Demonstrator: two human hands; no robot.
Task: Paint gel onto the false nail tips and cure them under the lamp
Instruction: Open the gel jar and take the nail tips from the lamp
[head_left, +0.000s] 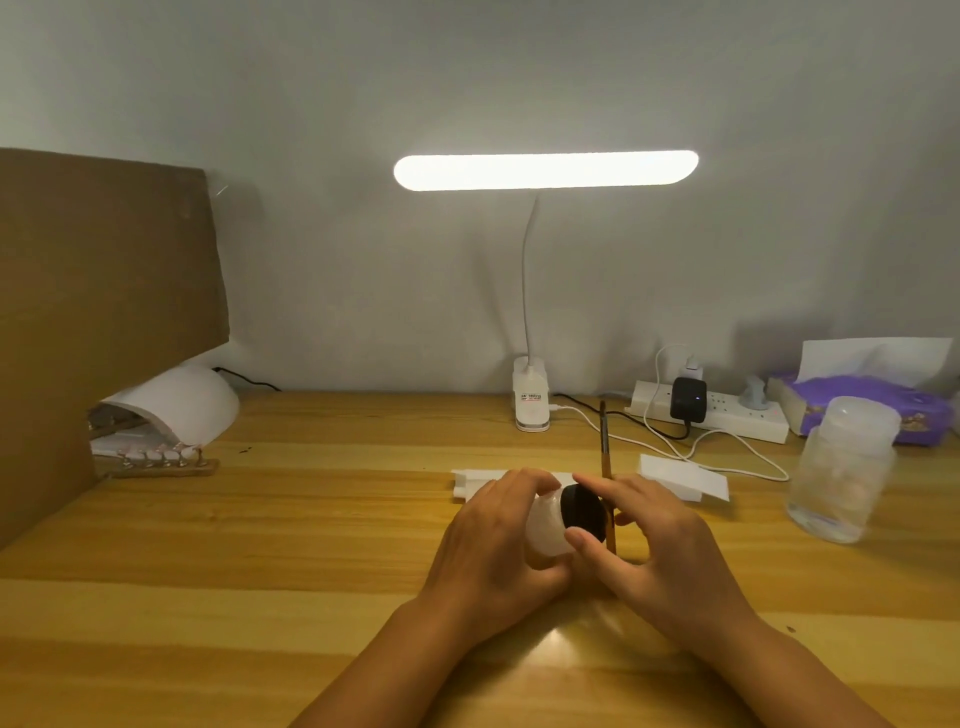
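Low in the centre of the frame, both hands are closed on a small white gel pot (543, 525) held just above the tabletop (311, 519). The left hand (488, 551) wraps the pale body. The right hand (660, 540) pinches the black lid (582, 512) between thumb and forefinger. A thin brush (604, 447) rises from between the right fingers, apparently tucked there, with its far end pointing toward the back of the tabletop.

The step looks like twisting the lid, though whether it is going on or coming off cannot be told. To do it well, the left hand should keep the pot steady and level so gel does not run to the rim. The right hand should turn only the lid, with the brush kept clear of the opening.

The false nail tips (150, 457) sit in a row on a holder at middle left, just in front of the white curing lamp (192, 400) and well apart from the hands. A clear jar (841, 473) stands at the right, near enough that a wide elbow movement might catch it.
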